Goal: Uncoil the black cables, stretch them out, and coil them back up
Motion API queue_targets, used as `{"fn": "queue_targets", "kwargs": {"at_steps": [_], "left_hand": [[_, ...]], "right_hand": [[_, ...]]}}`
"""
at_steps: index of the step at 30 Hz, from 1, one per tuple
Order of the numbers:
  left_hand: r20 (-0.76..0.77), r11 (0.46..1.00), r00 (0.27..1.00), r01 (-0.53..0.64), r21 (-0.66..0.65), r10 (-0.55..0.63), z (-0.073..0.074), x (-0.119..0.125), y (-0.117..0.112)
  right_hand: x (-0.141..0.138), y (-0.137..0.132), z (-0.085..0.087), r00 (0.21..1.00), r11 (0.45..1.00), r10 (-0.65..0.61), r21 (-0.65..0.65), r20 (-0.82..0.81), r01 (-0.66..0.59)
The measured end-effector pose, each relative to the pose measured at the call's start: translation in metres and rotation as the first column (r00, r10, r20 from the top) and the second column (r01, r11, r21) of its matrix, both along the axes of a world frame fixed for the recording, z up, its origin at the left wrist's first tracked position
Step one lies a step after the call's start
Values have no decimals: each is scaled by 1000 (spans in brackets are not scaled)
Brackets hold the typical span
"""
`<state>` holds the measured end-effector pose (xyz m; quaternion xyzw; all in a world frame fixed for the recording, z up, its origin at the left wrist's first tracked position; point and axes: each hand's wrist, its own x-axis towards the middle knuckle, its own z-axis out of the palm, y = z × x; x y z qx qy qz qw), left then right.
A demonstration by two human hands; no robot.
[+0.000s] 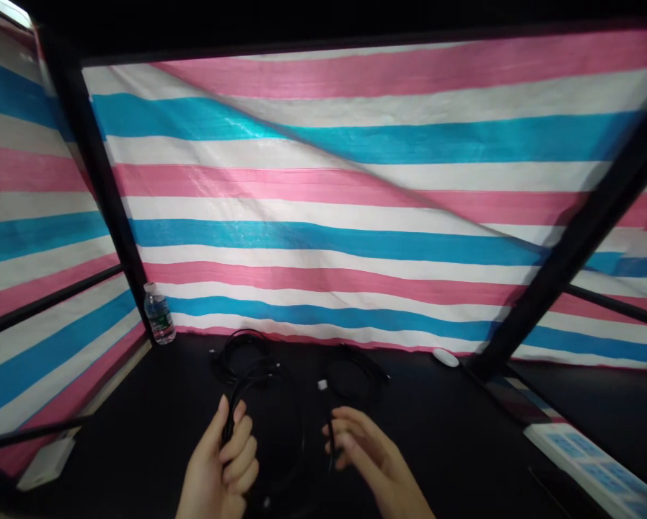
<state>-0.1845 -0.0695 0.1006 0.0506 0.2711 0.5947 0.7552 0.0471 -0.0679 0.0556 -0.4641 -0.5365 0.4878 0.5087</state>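
Fingers wrapped, my left hand (223, 461) grips a bundle of black cable (241, 386), whose loops reach up and to the right over the dark table. My right hand (363, 450) is slightly blurred and pinches a thin black cable end (332, 436) between thumb and fingers. A pale connector (322, 385) shows just above those fingers. Behind my left hand lies a coiled black cable (241, 344) with small metal-looking tips. Another coiled black cable (363, 360) rests beyond my right hand. Whether the two hands hold the same cable I cannot tell.
A clear water bottle (159, 315) stands at the back left corner. Near the right post (561, 259) sits a small white oval object (445, 357). A white box with blue panels (593, 468) lies at the right. Striped sheeting (323, 252) closes the back.
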Motion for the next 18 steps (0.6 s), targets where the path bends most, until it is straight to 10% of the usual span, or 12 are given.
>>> {"fn": "queue_targets", "kwargs": {"at_steps": [4,10,18], "left_hand": [[143,994,984,-94,-59,102,1,10,-2],[143,990,980,-143,9,140,5,27,-2],[-466,986,881,3,169,78,4,31,-9]], "right_hand": [[-13,-8,-24,911,931,38,316,411,-182],[-20,-7,-44,715,726,-421,680,559,-104],[16,-3,-5,609,620,-659,777,441,108]]}}
